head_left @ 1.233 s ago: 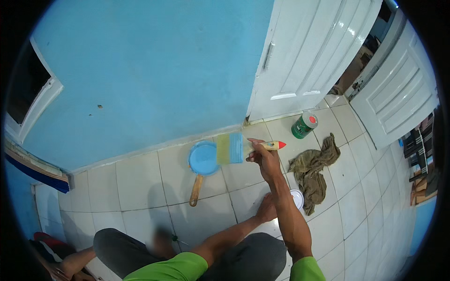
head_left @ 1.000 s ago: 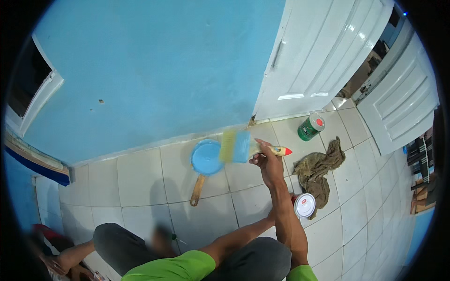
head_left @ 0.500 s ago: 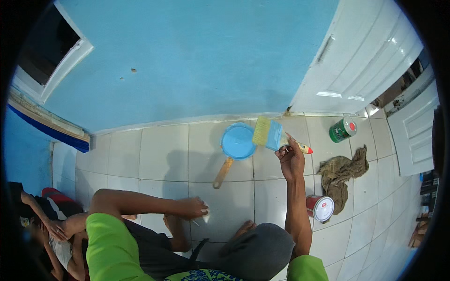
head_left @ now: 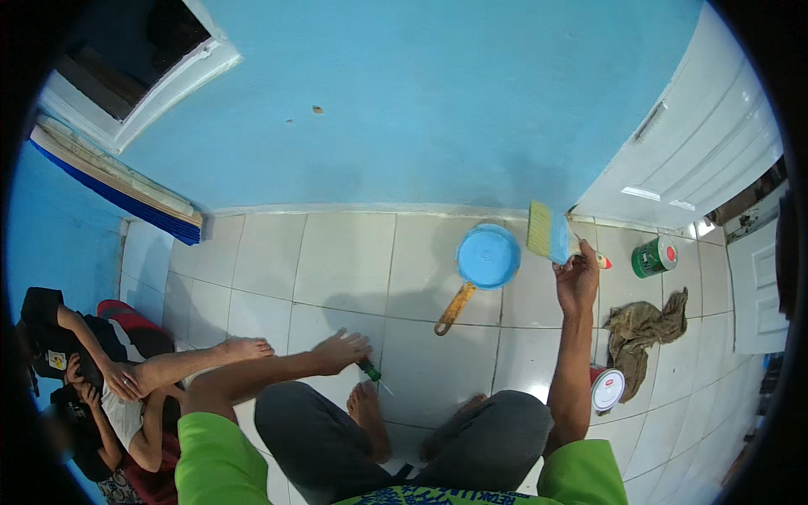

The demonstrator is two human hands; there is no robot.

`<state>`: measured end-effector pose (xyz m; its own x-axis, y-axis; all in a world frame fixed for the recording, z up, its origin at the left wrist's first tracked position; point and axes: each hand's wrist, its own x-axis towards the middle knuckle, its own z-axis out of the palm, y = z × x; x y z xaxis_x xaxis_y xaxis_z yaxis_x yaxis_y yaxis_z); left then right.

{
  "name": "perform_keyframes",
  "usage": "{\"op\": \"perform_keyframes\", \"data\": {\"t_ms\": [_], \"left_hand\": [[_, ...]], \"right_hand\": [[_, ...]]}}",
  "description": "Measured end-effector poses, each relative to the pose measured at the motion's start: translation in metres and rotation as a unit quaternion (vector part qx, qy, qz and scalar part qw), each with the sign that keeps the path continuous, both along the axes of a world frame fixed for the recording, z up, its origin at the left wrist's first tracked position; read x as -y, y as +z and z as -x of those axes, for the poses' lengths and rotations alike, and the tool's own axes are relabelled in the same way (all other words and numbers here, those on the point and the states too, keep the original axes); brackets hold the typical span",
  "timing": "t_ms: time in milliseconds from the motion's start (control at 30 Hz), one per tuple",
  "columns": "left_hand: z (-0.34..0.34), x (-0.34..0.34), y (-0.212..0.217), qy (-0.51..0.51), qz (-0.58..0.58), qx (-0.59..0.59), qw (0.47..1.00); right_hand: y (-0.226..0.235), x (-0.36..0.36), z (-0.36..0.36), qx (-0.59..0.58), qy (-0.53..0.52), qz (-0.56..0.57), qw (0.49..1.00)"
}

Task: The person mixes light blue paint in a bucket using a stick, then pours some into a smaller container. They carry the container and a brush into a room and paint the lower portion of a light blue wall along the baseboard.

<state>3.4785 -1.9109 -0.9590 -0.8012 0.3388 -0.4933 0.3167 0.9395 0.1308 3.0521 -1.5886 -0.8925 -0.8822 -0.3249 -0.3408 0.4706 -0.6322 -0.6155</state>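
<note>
My right hand (head_left: 577, 278) is closed round the handle of a wide paintbrush (head_left: 551, 233). The brush has pale yellow bristles pointing left and a blue-coated middle, and its handle ends in a red tip. Beside it on the tiles sits a dipper (head_left: 488, 257) of light blue paint, its worn orange handle slanting toward me. My left hand (head_left: 341, 350) is low over the floor with fingers stretched out. At its fingertips is a green-handled screwdriver (head_left: 369, 369), its thin shaft pointing down and right; the hand partly covers the handle.
A blue wall (head_left: 404, 109) and white door (head_left: 682, 143) stand ahead. Right of the brush are a green can (head_left: 654, 257), a crumpled brown rag (head_left: 644, 337) and a red can with white lid (head_left: 607, 389). Another person (head_left: 118, 370) sits at the left.
The view has shifted left, so everything appears further right. My left hand's fingers have spread, and the green screwdriver handle now shows beside them. The right hand still holds the paintbrush.
</note>
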Motion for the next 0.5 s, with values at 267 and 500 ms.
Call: {"op": "perform_keyframes", "data": {"t_ms": [267,500], "left_hand": [[-0.008,-0.002,-0.028,0.076,-0.049,-0.026,0.996],[0.007,-0.006,-0.041,-0.012,-0.099,0.018,0.995]], "right_hand": [[0.01,-0.002,-0.025,-0.063,0.005,-0.054,0.997],[0.028,0.004,-0.038,-0.024,-0.008,-0.06,0.998]]}}
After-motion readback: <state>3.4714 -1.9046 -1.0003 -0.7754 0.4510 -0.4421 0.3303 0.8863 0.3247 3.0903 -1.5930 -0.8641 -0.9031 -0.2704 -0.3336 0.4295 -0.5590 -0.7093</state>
